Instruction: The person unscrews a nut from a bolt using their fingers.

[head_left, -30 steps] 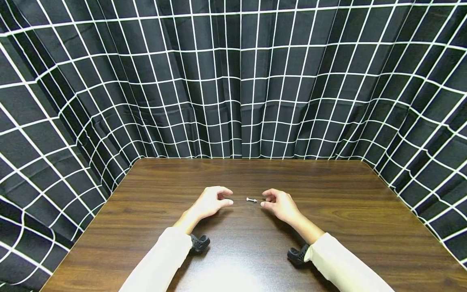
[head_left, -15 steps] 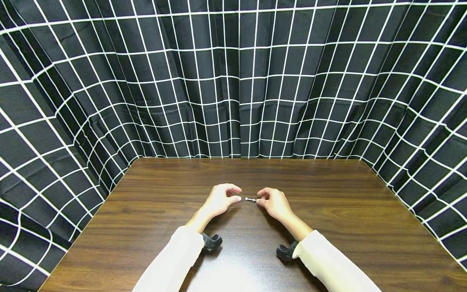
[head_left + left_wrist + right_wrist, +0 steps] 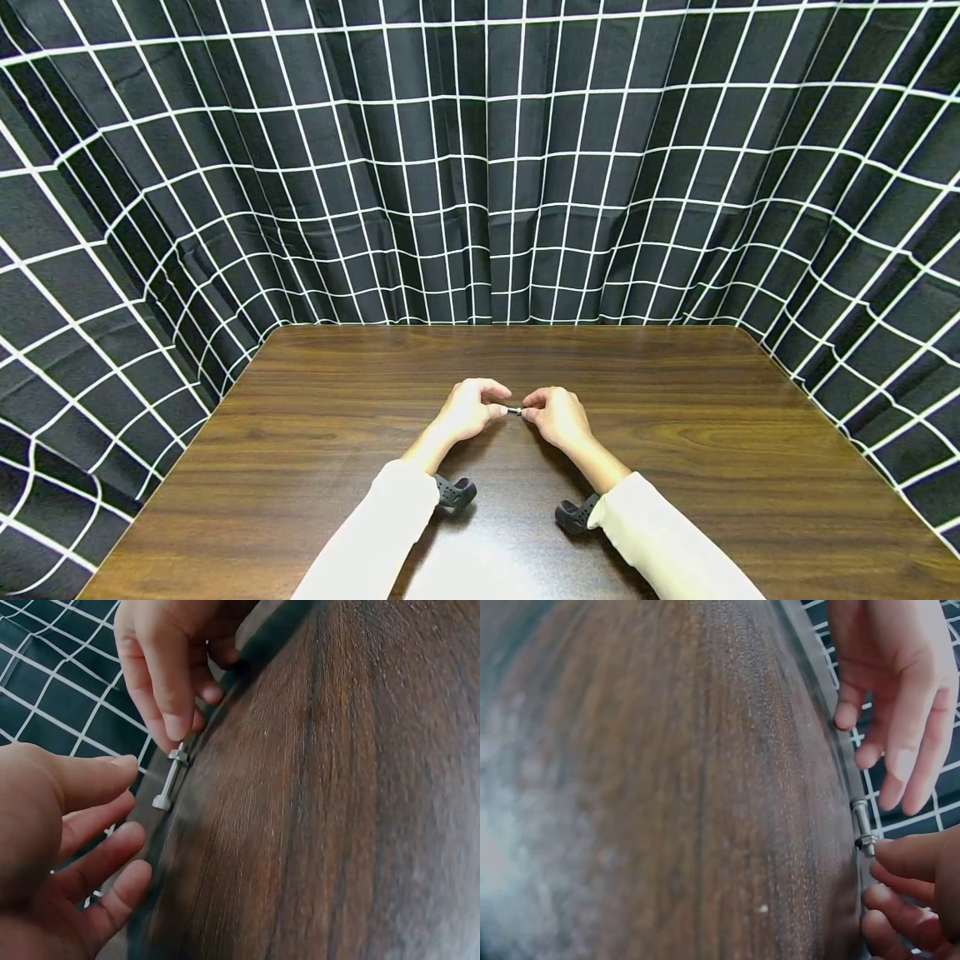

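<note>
A small metal bolt with a nut (image 3: 173, 774) on its shaft lies on the brown wooden table, between the two hands. My right hand (image 3: 558, 417) pinches its threaded end between thumb and forefinger; in the left wrist view the thumb covers the tip. On the other side, my left hand (image 3: 465, 410) is held with thumb and fingers spread apart, close to the bolt's head. A narrow gap shows between that head and the left thumb (image 3: 105, 780) in the left wrist view. From the right wrist, the bolt (image 3: 862, 819) is seen with the nut near the right thumb.
The wooden table (image 3: 337, 358) has a bright glare near its front. A black curtain with white grid lines (image 3: 480, 183) hangs behind and on both sides. Dark wrist mounts (image 3: 456, 493) sit under the pale sleeves (image 3: 371, 537).
Both hands have come inward. The right hand has reached the bolt's threaded end and pinches it. The left hand has moved right, up to the bolt's head.
</note>
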### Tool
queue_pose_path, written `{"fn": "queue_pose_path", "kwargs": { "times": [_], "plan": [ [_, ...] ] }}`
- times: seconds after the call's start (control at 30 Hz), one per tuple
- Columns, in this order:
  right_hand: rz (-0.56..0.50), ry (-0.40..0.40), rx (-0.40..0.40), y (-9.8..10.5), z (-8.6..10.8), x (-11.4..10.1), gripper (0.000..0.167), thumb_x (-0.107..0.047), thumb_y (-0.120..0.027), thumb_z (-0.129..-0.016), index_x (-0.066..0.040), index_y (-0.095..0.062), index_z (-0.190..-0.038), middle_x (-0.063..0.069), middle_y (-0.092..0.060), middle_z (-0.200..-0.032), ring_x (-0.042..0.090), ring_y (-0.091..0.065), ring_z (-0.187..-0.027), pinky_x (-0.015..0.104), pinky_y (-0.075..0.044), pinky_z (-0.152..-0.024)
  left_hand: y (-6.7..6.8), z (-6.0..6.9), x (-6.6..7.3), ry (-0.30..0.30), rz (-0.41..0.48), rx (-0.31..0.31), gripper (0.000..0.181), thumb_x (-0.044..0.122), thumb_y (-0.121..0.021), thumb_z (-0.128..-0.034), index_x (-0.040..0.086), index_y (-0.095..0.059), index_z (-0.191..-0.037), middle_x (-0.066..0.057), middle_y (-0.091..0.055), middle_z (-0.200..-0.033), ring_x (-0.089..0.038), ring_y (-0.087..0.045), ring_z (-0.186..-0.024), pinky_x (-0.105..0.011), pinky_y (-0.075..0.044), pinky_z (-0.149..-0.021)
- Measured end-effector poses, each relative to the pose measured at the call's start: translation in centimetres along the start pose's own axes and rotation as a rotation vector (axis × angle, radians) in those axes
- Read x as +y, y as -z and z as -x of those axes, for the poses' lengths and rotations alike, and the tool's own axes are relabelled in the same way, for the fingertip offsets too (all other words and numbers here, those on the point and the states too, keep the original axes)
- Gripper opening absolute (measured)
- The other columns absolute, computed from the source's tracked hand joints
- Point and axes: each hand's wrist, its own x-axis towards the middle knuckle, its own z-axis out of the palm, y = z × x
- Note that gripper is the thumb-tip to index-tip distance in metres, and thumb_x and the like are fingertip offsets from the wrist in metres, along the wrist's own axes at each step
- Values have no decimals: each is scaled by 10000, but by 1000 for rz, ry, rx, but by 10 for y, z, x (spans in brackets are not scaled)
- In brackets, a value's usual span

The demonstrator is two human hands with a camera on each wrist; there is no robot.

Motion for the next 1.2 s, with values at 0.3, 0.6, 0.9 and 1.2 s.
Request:
{"fn": "queue_pose_path", "kwargs": {
  "times": [0.3,0.6,0.9,1.2],
  "plan": [
    [40,-25,3,1,0,-2,74,-177,-793,-789,-159,-761,-853,22,-715,-936,221,-648,-848,420,-494,-692,-4,-2,0,-1,-97,-16,248,92,-798,-749,112,-742,-990,-11,-660,-923,-85,-536,-723,-264,-448,-670],
    [89,-8,2,1,-1,-1,48,-196,-798,-789,-185,-753,-803,4,-675,-888,204,-625,-803,398,-475,-635,-7,-6,0,24,-184,8,160,121,-791,-749,137,-767,-906,1,-637,-922,-184,-592,-895,-335,-467,-777],
    [96,14,9,1,-2,-2,52,-188,-800,-782,-180,-751,-769,-9,-675,-836,213,-637,-787,410,-476,-628,-8,-5,11,95,-293,39,77,128,-790,-766,186,-754,-801,49,-651,-865,-158,-604,-847,-352,-483,-730],
    [54,36,-23,2,-4,-3,65,-159,-773,-802,-163,-738,-747,-15,-686,-831,203,-633,-816,425,-483,-693,-8,-3,9,83,-341,39,67,173,-787,-791,213,-736,-775,63,-591,-846,-165,-593,-838,-363,-479,-717]
  ]
}}
